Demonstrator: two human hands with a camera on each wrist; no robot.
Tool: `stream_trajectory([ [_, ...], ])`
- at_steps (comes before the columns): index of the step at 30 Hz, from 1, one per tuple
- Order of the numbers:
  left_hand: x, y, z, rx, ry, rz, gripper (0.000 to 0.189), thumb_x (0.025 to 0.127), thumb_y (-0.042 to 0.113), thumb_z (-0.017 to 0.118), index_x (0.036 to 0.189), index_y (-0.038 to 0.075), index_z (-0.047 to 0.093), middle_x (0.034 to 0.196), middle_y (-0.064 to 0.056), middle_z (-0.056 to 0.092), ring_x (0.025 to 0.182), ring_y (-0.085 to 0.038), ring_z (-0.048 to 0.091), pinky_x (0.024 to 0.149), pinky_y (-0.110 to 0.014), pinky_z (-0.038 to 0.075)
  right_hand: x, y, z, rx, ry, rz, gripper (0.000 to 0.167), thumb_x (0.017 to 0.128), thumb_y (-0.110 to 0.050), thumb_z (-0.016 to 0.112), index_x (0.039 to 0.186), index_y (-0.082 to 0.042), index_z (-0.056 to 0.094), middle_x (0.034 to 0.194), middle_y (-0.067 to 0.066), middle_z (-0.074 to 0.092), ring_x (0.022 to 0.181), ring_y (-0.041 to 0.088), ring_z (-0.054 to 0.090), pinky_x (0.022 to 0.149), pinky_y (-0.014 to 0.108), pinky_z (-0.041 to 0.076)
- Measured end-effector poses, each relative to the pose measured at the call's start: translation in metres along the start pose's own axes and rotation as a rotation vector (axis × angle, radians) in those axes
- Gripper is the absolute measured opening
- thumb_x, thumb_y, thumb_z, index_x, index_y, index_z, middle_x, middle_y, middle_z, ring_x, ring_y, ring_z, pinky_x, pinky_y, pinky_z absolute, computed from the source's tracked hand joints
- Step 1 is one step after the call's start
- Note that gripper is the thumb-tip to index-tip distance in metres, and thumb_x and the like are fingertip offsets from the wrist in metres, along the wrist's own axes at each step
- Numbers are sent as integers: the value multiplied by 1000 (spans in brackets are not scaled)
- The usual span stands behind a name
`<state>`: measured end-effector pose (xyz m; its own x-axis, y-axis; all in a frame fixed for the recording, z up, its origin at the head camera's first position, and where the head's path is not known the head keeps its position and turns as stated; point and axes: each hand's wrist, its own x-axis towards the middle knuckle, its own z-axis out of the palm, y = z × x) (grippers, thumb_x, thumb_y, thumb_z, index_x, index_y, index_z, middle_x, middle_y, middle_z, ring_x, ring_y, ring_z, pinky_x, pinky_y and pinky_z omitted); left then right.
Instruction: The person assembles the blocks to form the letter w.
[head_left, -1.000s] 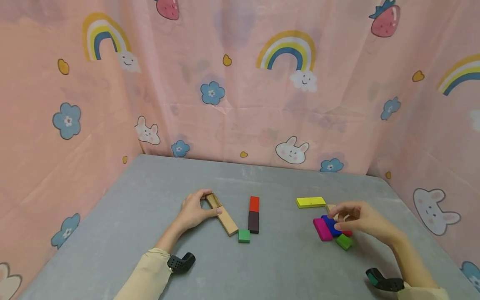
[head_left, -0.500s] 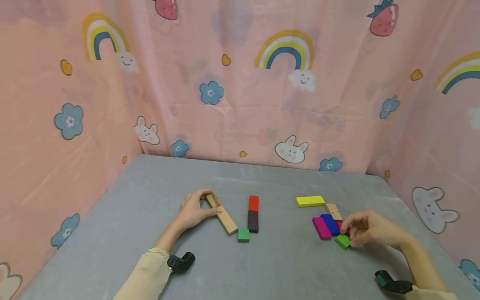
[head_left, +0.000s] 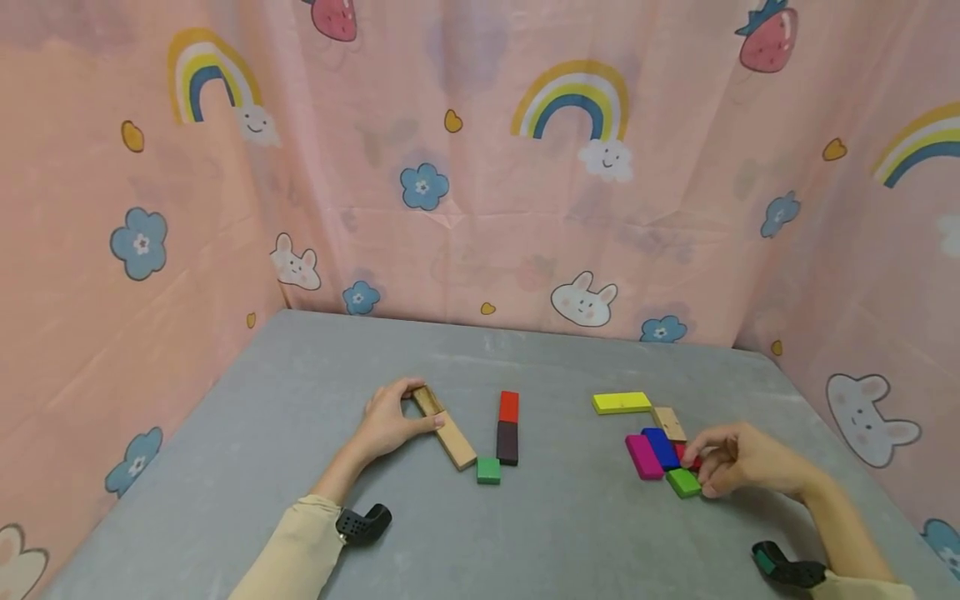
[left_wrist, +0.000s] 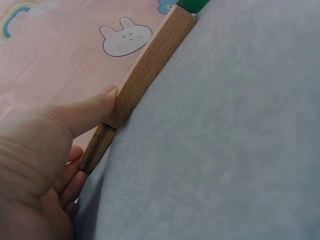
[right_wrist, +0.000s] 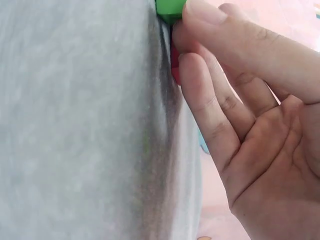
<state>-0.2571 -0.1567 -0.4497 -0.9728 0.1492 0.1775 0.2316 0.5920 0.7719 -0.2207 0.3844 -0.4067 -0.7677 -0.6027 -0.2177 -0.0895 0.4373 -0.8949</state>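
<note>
My left hand (head_left: 392,421) holds two end-to-end wooden blocks on the table, its thumb against the light block (head_left: 456,442) and its fingers round the far end of the darker block (head_left: 427,401). A dark green block (head_left: 488,472) sits at the light block's near end. On the right, my right hand (head_left: 738,458) reaches down with bent fingers at a red block (head_left: 680,451), which they largely hide. Its thumb tip meets the edge of a bright green block (head_left: 683,482), also in the right wrist view (right_wrist: 170,9). I cannot tell whether the red block is gripped.
An orange-red block (head_left: 509,407) and a dark purple block (head_left: 507,443) form a line mid-table. Magenta (head_left: 644,457), blue (head_left: 661,449), small wooden (head_left: 669,423) and yellow (head_left: 622,403) blocks lie left of and beyond my right hand. A pink curtain (head_left: 480,233) surrounds the grey table (head_left: 570,533).
My right hand has come down rightward and nearer from above the block cluster to the red and bright green blocks, uncovering the small wooden block. The bright green block has turned slightly. My left hand stays put.
</note>
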Motion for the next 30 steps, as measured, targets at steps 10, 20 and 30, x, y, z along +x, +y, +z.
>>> stream_trajectory([
  [10,0,1,0,-2,8,-1,72,78,41,84,137,11,57,126,-6,58,119,-29,44,103,-53,23,7,-6,6,-53,-18,-23,27,83,1,76,105,5,63,83,24,66,69,34,65,65,38,55],
  [20,0,2,0,-4,2,12,72,78,40,84,138,10,56,126,-6,58,118,-29,44,102,-54,24,8,-6,8,-59,-33,-46,27,82,0,77,106,4,66,87,24,66,74,31,66,66,39,56],
  [30,-1,2,-1,-12,4,3,73,78,41,84,138,11,56,127,-6,57,120,-30,43,102,-54,24,6,-3,6,-23,-40,-89,28,81,6,74,107,7,64,83,28,64,68,25,64,62,36,56],
])
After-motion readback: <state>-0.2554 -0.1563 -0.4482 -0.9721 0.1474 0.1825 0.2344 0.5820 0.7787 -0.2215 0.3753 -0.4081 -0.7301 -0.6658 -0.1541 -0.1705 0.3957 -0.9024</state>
